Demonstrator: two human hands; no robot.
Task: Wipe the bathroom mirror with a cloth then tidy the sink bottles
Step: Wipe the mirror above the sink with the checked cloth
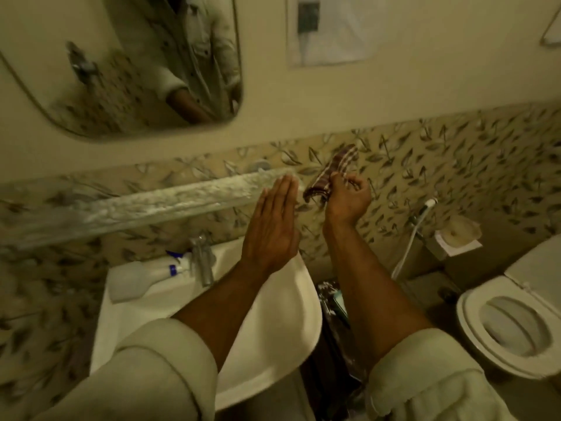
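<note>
Striped woven cloth; glossy white sink; shiny metal tap.

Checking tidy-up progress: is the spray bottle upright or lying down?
Lying down. The spray bottle rests on its side on the sink rim, beside the tap.

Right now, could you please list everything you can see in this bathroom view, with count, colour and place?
mirror: one, upper left wall
shelf: one, clear, dusty, below mirror
sink: one, white, centre
tap: one, chrome, sink's back edge
spray bottle: one, white with blue, lying on sink's left rim
toilet: one, white, lower right
hose: one, white, right of sink
cloth: one, striped, dark and white, in right hand
left hand: flat, empty
right hand: gripping cloth
</note>
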